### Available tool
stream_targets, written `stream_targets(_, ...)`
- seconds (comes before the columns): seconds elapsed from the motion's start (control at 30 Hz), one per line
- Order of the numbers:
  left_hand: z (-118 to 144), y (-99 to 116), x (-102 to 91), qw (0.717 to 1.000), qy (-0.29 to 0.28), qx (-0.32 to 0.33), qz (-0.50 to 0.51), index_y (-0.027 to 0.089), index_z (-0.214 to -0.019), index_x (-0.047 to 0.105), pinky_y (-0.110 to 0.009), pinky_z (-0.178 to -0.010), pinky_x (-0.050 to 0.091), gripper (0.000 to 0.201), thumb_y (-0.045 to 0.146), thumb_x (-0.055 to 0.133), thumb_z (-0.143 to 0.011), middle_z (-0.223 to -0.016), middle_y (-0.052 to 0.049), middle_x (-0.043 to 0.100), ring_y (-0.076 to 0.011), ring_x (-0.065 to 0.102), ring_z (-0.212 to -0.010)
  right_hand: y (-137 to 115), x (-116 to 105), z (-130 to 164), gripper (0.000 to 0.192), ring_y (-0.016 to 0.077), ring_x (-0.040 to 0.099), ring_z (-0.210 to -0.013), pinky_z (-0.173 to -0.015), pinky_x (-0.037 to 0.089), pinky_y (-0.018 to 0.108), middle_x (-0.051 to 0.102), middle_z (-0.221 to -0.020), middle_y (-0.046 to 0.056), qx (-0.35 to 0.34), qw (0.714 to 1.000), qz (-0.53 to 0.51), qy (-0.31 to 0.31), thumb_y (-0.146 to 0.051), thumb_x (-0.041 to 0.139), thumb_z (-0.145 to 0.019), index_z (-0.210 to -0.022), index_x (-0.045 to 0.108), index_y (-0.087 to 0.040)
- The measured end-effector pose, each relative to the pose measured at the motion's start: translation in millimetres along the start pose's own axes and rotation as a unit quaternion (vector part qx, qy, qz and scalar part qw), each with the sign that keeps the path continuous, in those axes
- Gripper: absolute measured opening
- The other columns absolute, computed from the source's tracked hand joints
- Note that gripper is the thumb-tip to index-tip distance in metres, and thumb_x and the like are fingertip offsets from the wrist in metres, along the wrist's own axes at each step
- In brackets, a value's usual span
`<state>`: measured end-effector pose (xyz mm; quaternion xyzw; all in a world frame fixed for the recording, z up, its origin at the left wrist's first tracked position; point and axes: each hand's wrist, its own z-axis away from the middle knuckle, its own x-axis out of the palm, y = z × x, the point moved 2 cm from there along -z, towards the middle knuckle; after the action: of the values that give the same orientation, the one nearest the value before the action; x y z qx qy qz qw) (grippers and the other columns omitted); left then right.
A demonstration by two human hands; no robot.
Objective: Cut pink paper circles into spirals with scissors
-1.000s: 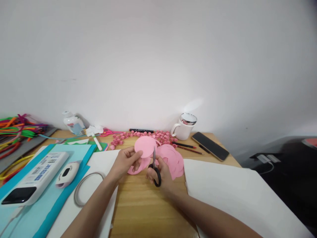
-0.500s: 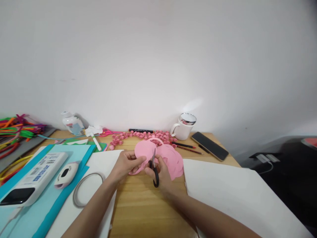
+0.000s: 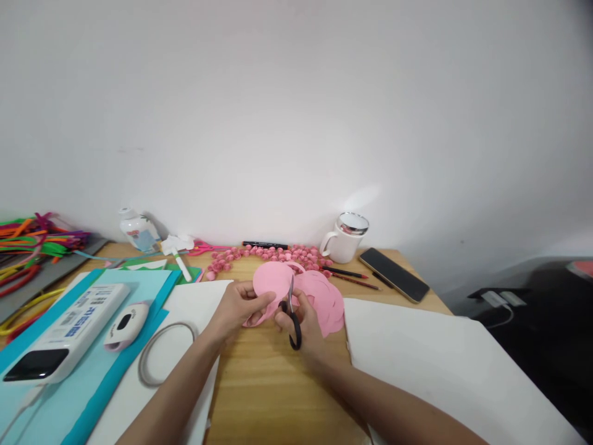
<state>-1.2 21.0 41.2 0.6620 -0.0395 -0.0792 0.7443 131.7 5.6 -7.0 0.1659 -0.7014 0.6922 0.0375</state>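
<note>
Between thumb and fingers, my left hand [image 3: 246,304] pinches a pink paper disc [image 3: 272,278] with a rounded outline. My right hand [image 3: 303,324] grips a pair of scissors [image 3: 295,330] with black handles, its blades pointing up and away along the disc's right edge. Whether the blades are fully closed is hard to make out. A pile of pink paper circles [image 3: 324,300] lies on the desk just beyond and to the right of my right hand. Behind the disc a curved pink paper strip [image 3: 296,266] shows in part.
Small pink paper rolls [image 3: 303,253] spread along the back, near a white mug [image 3: 345,238], pencils [image 3: 354,281] and a phone [image 3: 393,275]. White boards [image 3: 417,346] flank the desk. On the left lie a power bank [image 3: 69,330], a tape ring [image 3: 142,364] and blue sheets [image 3: 152,281].
The scissors and my right hand have shifted very slightly, with the handle turned a little. The whole view has moved a few pixels; the grips are the same.
</note>
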Motion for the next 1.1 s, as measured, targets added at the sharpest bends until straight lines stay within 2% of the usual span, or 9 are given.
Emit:
stream_targets(0.17,-0.3,0.7,-1.2,1.000,0.010,-0.007,0.023,0.014,-0.055,0.054,-0.017,-0.035,0.020,0.028,0.033,0.073,-0.062,-0.034,0.008,0.042,-0.0034,0.031,-0.031,1.7,-0.7,0.4,0.039,0.0089,0.042,-0.044,-0.041,0.030,0.019,0.047,-0.054,-0.008,0.003,1.000,0.006,-0.007,-0.032,0.067,-0.066,-0.095,0.044,-0.022)
stream_targets(0.43,0.4,4.7,-2.2,0.999,0.025,0.008,0.023,0.013,-0.055,0.053,-0.016,-0.035,0.019,0.028,0.031,0.072,-0.064,-0.034,0.008,0.042,-0.0025,0.030,-0.032,0.8,1.0,-0.5,0.043,0.0081,0.039,-0.037,-0.035,0.027,0.018,0.046,-0.045,-0.010,0.025,1.000,0.003,-0.010,-0.034,0.067,-0.065,-0.098,0.043,-0.020)
stream_targets(0.6,-0.1,4.1,0.6,0.999,-0.008,0.021,0.042,0.014,-0.055,0.052,-0.016,-0.034,0.024,0.028,0.033,0.066,-0.071,-0.037,0.006,0.048,-0.0043,0.037,-0.031,-4.2,4.1,1.9,0.040,0.0083,0.038,-0.033,-0.036,0.028,0.019,0.042,-0.039,-0.011,0.039,0.998,-0.039,-0.023,-0.046,0.063,-0.069,-0.092,0.043,-0.021)
stream_targets(0.73,0.6,4.3,3.4,0.998,0.017,0.027,0.051,0.014,-0.052,0.050,-0.016,-0.034,0.022,0.031,0.032,0.067,-0.070,-0.036,0.006,0.045,-0.0036,0.034,-0.031,-4.7,6.6,4.8,0.046,0.0093,0.039,-0.035,-0.039,0.032,0.020,0.044,-0.039,-0.012,0.051,0.998,-0.030,-0.035,-0.041,0.069,-0.066,-0.095,0.040,-0.020)
stream_targets(0.9,0.8,2.9,3.0,0.999,0.043,0.015,0.029,0.015,-0.046,0.044,-0.017,-0.035,0.018,0.038,0.035,0.069,-0.066,-0.032,0.008,0.038,-0.0025,0.027,-0.031,-0.9,7.3,3.7,0.041,0.0115,0.045,-0.039,-0.040,0.034,0.022,0.049,-0.044,-0.009,0.031,0.998,-0.022,-0.050,-0.042,0.065,-0.070,-0.095,0.041,-0.021)
stream_targets(1.1,-0.2,-1.1,1.5,1.000,0.024,-0.001,0.009,0.013,-0.053,0.052,-0.018,-0.037,0.015,0.033,0.039,0.069,-0.065,-0.037,0.008,0.041,-0.0030,0.028,-0.034,-1.8,2.3,-1.2,0.046,0.0159,0.056,-0.058,-0.053,0.042,0.025,0.055,-0.061,-0.005,-0.006,1.000,0.005,-0.003,-0.036,0.072,-0.061,-0.096,0.047,-0.022)
